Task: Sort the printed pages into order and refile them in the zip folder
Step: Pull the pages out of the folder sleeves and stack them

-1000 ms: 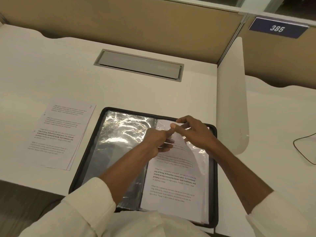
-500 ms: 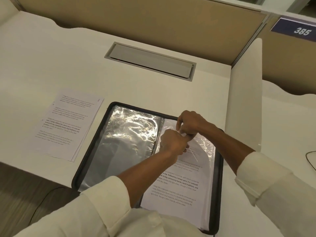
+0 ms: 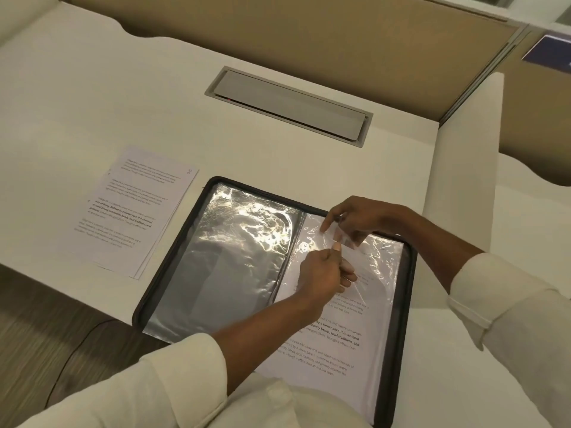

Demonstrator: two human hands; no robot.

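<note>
Head view: zip folder (image 3: 174,251) lies open and flat on the desk (image 3: 92,97), straight in front of the person; both hands work at its far right part

Left hand (image 3: 323,274): thumb and forefinger pinch the top edge of the page sleeve (image 3: 381,273); the other fingers are curled under

Right hand (image 3: 366,217): fingertips pinch the same plastic edge just beyond the left hand; the two hands nearly touch

Why held so: my guess is that each hand takes one layer of the film to part the mouth, so a sheet can slide through

Printed page (image 3: 333,344): sits inside that sleeve, text facing up, its top toward the far end

Empty sleeve (image 3: 241,257): fills the left half, shiny and crumpled

Stack of pages (image 3: 136,211): on the desk just left of the folder, apart from it, within reach for filing

Long axis: folder and spine run away from the person, leaning slightly left at the far end; the sleeve mouth is at the far end
</note>
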